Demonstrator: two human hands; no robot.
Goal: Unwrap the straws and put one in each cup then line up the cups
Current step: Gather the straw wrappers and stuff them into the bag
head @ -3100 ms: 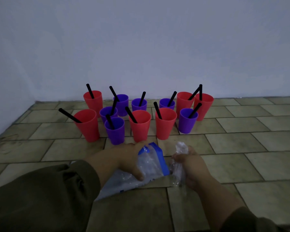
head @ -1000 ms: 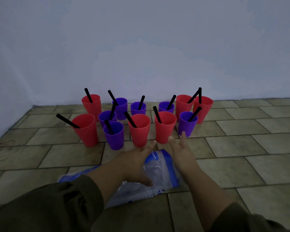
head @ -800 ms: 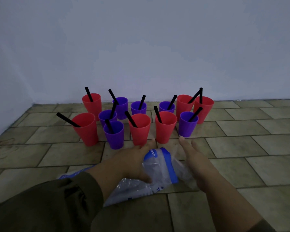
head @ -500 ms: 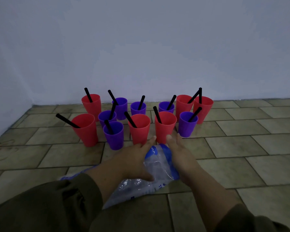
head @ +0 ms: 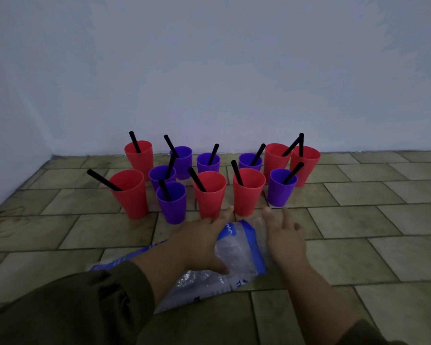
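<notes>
Several red and purple cups stand in a loose cluster on the tiled floor, each with a black straw in it. Nearest me are a red cup (head: 209, 194), another red cup (head: 247, 191) and a purple cup (head: 281, 186). A clear plastic bag with blue edging (head: 237, 250) lies flat on the floor in front of them. My left hand (head: 199, 241) rests on the bag with fingers straight, its tips by the base of the first red cup. My right hand (head: 285, 241) is spread flat at the bag's right edge, fingers pointing toward the cups.
A pale wall (head: 209, 70) stands right behind the cups, with a corner at the left. Bare floor tiles (head: 371, 220) stretch to the right and left of the cluster.
The crumpled wrapper my right hand held 3 s ago is gone from it. Both hands have opened and moved forward over the bag toward the front cups; the right shifted slightly right.
</notes>
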